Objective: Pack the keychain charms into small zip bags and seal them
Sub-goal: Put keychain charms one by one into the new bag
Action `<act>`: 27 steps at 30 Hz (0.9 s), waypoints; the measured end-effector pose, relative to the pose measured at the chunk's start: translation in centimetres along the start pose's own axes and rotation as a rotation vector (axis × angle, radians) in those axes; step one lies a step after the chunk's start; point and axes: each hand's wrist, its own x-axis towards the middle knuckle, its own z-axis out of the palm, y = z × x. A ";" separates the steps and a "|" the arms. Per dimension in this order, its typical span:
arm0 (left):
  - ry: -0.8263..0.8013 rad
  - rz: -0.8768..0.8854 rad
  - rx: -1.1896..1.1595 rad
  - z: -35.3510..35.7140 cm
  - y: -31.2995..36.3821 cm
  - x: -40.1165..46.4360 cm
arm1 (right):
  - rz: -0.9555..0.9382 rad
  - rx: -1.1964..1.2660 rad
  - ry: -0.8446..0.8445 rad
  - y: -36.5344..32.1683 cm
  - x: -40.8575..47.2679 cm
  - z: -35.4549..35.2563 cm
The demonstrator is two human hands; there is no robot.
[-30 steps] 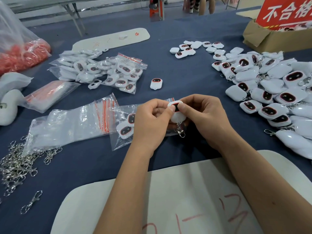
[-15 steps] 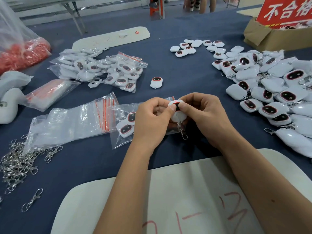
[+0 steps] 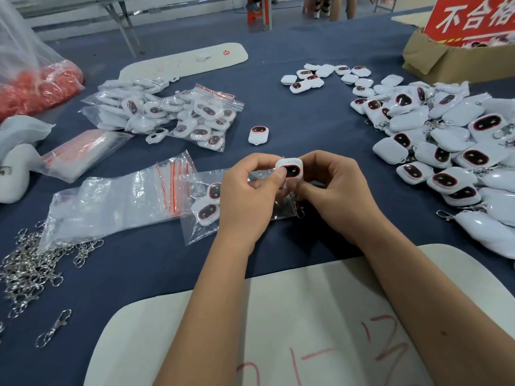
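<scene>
Both hands hold one white keychain charm (image 3: pixel 290 169) with a dark red-rimmed face, above the table's middle. My left hand (image 3: pixel 250 196) pinches its left side, thumb on the face. My right hand (image 3: pixel 331 190) grips its right side and lower edge; a metal clasp (image 3: pixel 299 211) hangs below. Under my hands lies a clear zip bag (image 3: pixel 200 227) with two charms (image 3: pixel 209 210) inside. A stack of empty zip bags (image 3: pixel 117 201) with red seal lines lies to its left.
A large heap of loose charms (image 3: pixel 446 151) fills the right. Filled bags (image 3: pixel 172 115) pile at the back left, one single charm (image 3: pixel 258 134) beside them. Metal clasps (image 3: pixel 30 268) lie at the left edge. A cardboard box (image 3: pixel 446 59) stands back right, a white board (image 3: pixel 306 324) nearest me.
The charm has been turned in my hands: its dark face now points up toward the camera. Both hands stay in the same place over the bag.
</scene>
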 end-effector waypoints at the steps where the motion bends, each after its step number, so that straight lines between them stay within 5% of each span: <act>1: -0.011 0.004 -0.013 0.0 0.1 0.0 | -0.010 -0.011 0.011 0.0 0.0 0.0; 14: -0.018 -0.006 -0.038 0.2 0.5 0.1 | -0.031 0.043 0.116 0.2 0.1 0.4; 20: 0.157 -0.012 0.453 0.2 -0.3 0.0 | 0.130 0.295 0.194 0.8 0.7 -0.2; 27: 0.201 0.006 0.584 0.6 0.1 -0.2 | 0.164 0.351 0.180 0.8 0.6 -0.2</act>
